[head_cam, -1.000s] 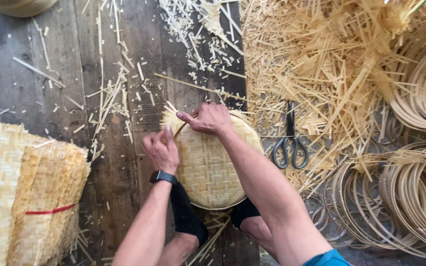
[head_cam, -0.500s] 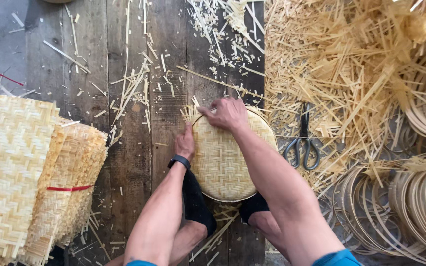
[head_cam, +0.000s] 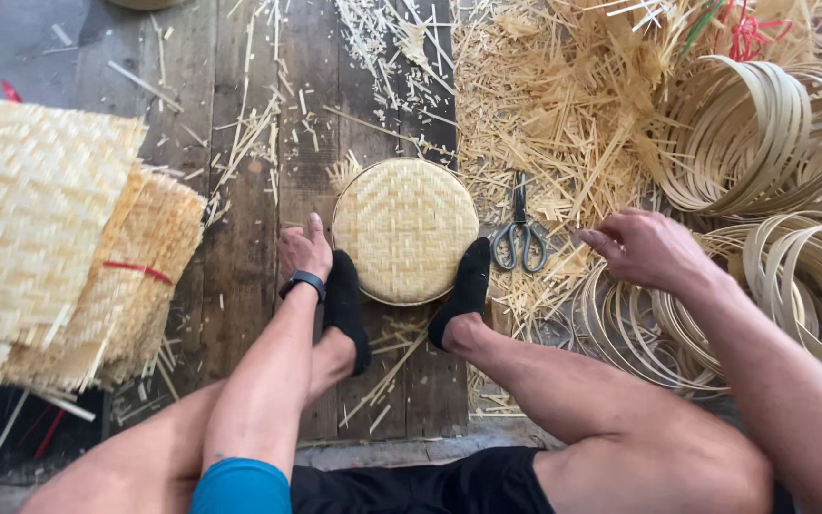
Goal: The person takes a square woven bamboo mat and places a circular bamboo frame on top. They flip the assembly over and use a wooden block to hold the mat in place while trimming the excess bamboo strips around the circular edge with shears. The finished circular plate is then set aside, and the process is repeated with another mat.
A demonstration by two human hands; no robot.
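Observation:
A round woven bamboo tray [head_cam: 404, 228] lies on the wooden plank floor, held between my two feet in black socks. My left hand [head_cam: 303, 249], with a black watch on the wrist, rests at the tray's left rim, thumb up, holding nothing. My right hand [head_cam: 647, 247] hovers over the straw to the right of the tray, fingers loosely apart and pointing left toward the grey scissors [head_cam: 519, 234] that lie beside the tray's right edge. It holds nothing.
Stacked woven bamboo mats [head_cam: 49, 238] with a red band lie at the left. Coiled bamboo hoops [head_cam: 792, 276] are piled at the right. A heap of bamboo offcuts [head_cam: 573, 105] covers the floor behind the scissors. Loose slivers [head_cam: 249, 124] are scattered on the planks.
Both hands were working at the tray's far rim. My right hand has left the tray and swung right past the scissors; my left hand has dropped to the left rim.

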